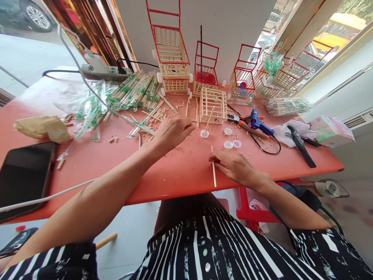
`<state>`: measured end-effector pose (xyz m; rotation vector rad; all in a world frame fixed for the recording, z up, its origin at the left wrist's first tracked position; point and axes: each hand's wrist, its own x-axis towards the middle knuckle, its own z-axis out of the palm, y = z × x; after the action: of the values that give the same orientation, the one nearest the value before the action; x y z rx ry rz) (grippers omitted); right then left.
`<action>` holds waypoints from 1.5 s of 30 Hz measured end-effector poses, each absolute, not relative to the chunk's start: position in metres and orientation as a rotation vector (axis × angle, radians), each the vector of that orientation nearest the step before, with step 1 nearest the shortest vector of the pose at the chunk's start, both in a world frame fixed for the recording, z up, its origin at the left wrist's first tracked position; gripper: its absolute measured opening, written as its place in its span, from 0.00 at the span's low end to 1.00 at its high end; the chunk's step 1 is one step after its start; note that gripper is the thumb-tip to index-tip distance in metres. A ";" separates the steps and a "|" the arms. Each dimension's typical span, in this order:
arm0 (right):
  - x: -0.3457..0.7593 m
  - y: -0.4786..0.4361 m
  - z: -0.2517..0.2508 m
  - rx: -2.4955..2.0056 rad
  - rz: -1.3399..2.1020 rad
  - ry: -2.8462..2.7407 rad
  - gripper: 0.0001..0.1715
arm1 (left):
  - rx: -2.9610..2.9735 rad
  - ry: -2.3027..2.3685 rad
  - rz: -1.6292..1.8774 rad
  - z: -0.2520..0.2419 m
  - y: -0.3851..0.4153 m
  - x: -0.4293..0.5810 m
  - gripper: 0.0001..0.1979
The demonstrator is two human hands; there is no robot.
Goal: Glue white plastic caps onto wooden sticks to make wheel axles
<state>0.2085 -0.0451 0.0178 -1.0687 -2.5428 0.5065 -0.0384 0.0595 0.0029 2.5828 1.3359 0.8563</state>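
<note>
"One wooden stick (214,175), pointing where?"
"I have it pinched in the right hand's (233,165) fingers over the bench (175,177), long axis running away from the body."
"Left hand (173,130)?"
"Fingers bunched; I can't tell whether they're gripping anything."

A small craft workshop, it seems — glue gun (258,121), pliers (253,130), stick-built carts (176,70) on one table (175,182).

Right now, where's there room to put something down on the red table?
Try the table between the left forearm and the stick in the right hand; it's mostly bare. Another gap sits between the phone and that forearm, beyond the white cable. It's crowded at the back with wrapped sticks and little carts, and around the glue gun.
</note>
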 end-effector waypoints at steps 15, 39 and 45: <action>0.267 -0.017 0.037 -1.475 -0.012 -2.407 0.27 | 2.631 1.204 0.878 0.002 0.054 -0.035 0.15; 0.212 -0.028 0.040 -0.982 0.212 -2.475 0.21 | 1.404 0.414 0.570 0.003 0.035 -0.013 0.19; 0.272 -0.008 0.055 -1.481 -0.056 -2.105 0.28 | 1.379 0.485 0.547 0.005 0.031 -0.012 0.21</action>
<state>0.2715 -0.0078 0.0554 -1.4809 -2.1047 -0.0557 -0.0117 0.0306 0.0049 1.3788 0.4851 0.5471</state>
